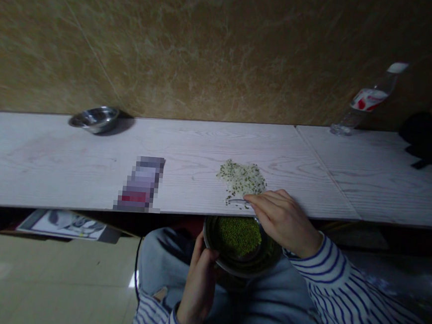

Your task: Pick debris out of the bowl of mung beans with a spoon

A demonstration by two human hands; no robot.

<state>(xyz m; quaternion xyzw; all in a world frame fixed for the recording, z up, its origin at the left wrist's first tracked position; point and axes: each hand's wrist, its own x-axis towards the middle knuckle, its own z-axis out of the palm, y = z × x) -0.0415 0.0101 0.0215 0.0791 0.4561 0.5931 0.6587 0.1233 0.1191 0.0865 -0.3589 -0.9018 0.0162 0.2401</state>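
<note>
My left hand point(201, 280) grips the near left rim of a metal bowl point(230, 270), which is held just below the table's front edge. Green mung beans point(238, 236) lie inside it. Above the bowl, my right hand point(286, 220) pinches a small metal spoon point(238, 201), its end resting at or just over the tabletop near the edge. Just beyond the spoon is a spread pile of white rice grains mixed with green beans point(243, 176). Part of the spoon is hidden by my right fingers.
On the white wooden table point(195, 145) a second metal bowl point(95, 120) stands at the back left. A blurred-out phone-shaped object point(141, 183) lies left of the pile. A clear plastic bottle point(368, 101) and a dark cloth-like item point(430, 141) are at the right. A wall rises behind.
</note>
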